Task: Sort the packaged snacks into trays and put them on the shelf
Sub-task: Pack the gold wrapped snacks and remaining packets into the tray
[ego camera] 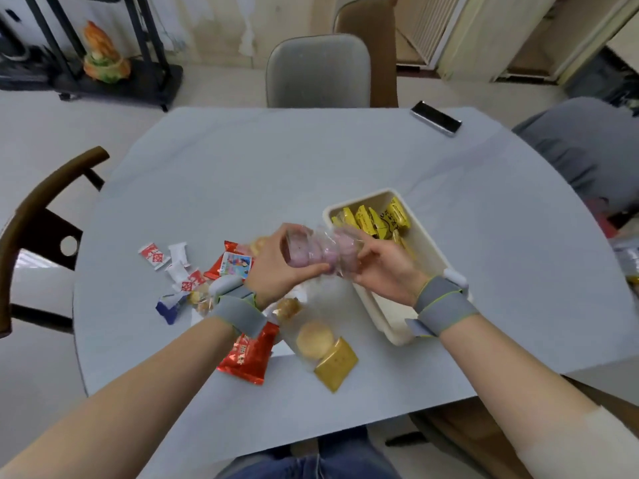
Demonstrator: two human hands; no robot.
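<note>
Now both hands — left hand (276,267) & right hand (383,267) — grip purple pastry pack (316,252) by tray (428,261) rim.

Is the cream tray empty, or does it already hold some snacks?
Partly filled. Yellow packets lie in the far end of the cream tray; the near end shows bare floor.

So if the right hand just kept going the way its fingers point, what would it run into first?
Probably the left hand: the right hand points left across the pink snack pack both hold. Depth is hard to judge.
</note>
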